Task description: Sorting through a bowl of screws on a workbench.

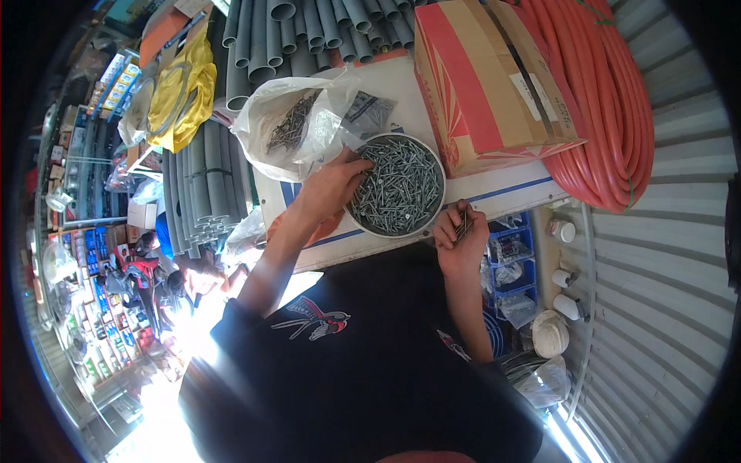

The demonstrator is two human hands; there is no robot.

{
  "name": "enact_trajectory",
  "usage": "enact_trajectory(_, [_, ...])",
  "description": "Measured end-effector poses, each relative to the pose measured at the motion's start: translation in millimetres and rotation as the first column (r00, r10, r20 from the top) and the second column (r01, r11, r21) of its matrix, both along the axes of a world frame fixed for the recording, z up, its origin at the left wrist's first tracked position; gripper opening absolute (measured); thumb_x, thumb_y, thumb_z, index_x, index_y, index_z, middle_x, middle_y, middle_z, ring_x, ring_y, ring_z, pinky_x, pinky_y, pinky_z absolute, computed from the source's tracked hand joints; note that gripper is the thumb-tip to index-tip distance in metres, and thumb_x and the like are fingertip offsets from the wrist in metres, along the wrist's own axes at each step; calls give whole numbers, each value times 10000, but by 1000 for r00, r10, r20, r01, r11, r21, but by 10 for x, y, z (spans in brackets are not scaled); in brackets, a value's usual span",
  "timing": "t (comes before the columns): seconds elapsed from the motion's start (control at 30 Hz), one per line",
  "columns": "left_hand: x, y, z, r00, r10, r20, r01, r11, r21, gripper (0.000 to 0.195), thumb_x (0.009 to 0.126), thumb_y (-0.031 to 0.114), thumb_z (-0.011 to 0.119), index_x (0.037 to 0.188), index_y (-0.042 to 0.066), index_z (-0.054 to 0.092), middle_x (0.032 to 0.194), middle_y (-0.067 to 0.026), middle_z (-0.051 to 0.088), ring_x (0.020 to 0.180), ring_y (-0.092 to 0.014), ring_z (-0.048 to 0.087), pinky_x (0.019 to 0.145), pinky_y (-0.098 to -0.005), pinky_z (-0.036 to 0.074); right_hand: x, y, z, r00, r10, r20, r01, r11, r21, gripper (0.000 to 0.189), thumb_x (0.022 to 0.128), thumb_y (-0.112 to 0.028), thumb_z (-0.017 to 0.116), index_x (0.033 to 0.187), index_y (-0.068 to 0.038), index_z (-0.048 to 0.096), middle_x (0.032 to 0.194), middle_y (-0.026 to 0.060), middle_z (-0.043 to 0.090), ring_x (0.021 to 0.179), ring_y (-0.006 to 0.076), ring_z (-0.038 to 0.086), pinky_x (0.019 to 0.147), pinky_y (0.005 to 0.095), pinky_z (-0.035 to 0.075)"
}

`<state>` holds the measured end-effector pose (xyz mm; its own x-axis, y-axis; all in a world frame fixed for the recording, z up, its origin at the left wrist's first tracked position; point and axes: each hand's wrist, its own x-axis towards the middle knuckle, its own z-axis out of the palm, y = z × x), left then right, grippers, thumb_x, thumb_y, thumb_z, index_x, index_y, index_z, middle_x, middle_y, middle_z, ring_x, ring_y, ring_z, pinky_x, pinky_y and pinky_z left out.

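Note:
A round bowl full of silvery screws [396, 186] stands near the table's front edge. My left hand [336, 179] reaches over the bowl's left side, its fingertips at the screws; whether they pinch one cannot be told. To the bowl's right, my right hand [461, 232] is curled around several thin dark screws or nails [462, 224]. Behind my left hand lies an opened white plastic bag [255, 121] with darker brownish screws or nails [292, 124] inside. A small clear plastic packet [370, 111] rests just behind the bowl.
A strapped cardboard box [498, 87] and a coil of red hose [608, 116] stand at the right. Grey plastic pipes [301, 29] are stacked behind, with another bundle [202, 179] at the left. Blue bins [512, 260] sit below the table edge. People are at the far left.

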<state>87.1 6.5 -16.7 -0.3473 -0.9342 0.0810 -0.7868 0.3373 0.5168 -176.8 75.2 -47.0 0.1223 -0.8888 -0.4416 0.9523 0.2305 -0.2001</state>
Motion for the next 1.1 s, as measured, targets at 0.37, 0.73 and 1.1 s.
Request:
enact_trajectory(0.37, [171, -136, -10, 967, -244, 74, 240, 969, 56, 361, 860, 120, 710, 1214, 76, 652, 1147, -173, 588, 1126, -363, 581, 975, -443, 495, -2, -29, 10, 999, 33, 18, -32, 998, -57, 207, 975, -223, 459, 922, -65, 582, 711, 16, 451, 508, 112, 333, 400, 247, 253])
enact_trajectory(0.73, [184, -252, -144, 945, -326, -39, 327, 945, 31, 262, 868, 110, 716, 1124, 54, 698, 1156, -165, 604, 1100, -358, 599, 954, -428, 503, 16, -43, 7, 999, 31, 32, -28, 996, -89, 205, 985, -222, 466, 914, -65, 576, 704, 17, 444, 507, 113, 330, 397, 247, 253])
enact_trajectory(1.1, [108, -194, 9, 929, 18, -369, 95, 953, 287, 245, 929, 222, 733, 1127, 80, 709, 1055, -80, 632, 1007, -225, 611, 869, -311, 489, -3, -46, 64, 1000, 2, 1, -2, 998, -56, 205, 985, -228, 471, 913, -61, 567, 697, 14, 440, 500, 111, 319, 399, 250, 252])
